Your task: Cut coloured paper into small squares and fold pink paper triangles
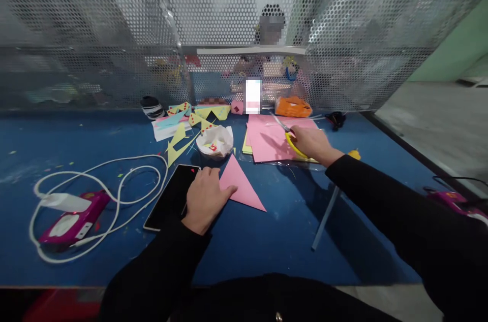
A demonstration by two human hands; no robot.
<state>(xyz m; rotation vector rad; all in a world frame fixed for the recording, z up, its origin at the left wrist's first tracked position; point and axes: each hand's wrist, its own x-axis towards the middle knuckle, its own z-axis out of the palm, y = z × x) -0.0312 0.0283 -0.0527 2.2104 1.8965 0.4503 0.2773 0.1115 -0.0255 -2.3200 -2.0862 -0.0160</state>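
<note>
My left hand (208,196) lies palm down with the thumb spread on a pink paper triangle (244,190). Part of that triangle is hidden beneath it. Its wrist and fingers overlap the right edge of a dark tablet (168,202). My right hand (310,143) grips scissors (295,147) by their yellow handles, over a stack of pink paper sheets (265,139). The metal blades point up and left. Just beyond my left hand stands a crumpled white paper bowl (216,141) with small scraps in it.
A white cable (118,200) loops around a purple power strip (72,220) at left. Yellow paper cutouts (179,144) lie behind the tablet. An orange packet (293,106) stands at the perforated metal screen (236,17). A blue stick (326,218) lies under my right arm. Someone sits beyond the screen.
</note>
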